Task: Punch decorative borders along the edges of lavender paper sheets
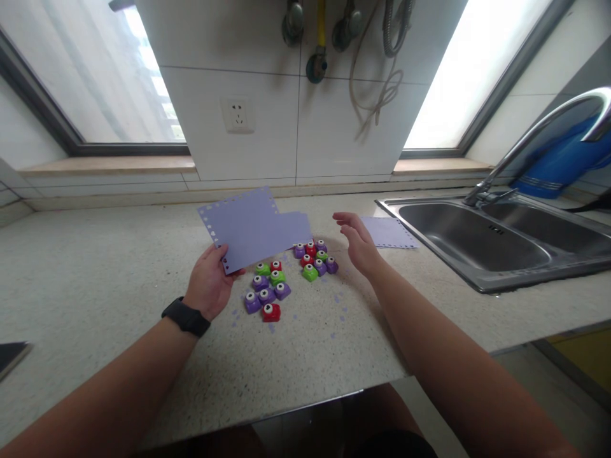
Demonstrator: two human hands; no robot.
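My left hand (213, 280) pinches the lower left corner of a purple paper sheet (248, 226), with shapes punched along its edges, and holds it raised above the counter. Behind it lies another purple sheet (296, 228), partly covered. My right hand (356, 238) is in the air with fingers stretched out, holding nothing. Beside that hand a third purple sheet (389, 232) with a punched edge rests near the sink. Small craft punches in purple, green and red stand in two groups: a left group (266, 294) and a right group (319, 264). Tiny purple paper bits (333, 334) are scattered around them.
A steel double sink (472, 242) with a curved faucet (539, 130) is set into the counter (119, 267) at right. A blue item (554, 165) stands behind it. A dark flat object (12, 356) lies at far left. Pipe valves (316, 67) and a socket (237, 114) are on the wall.
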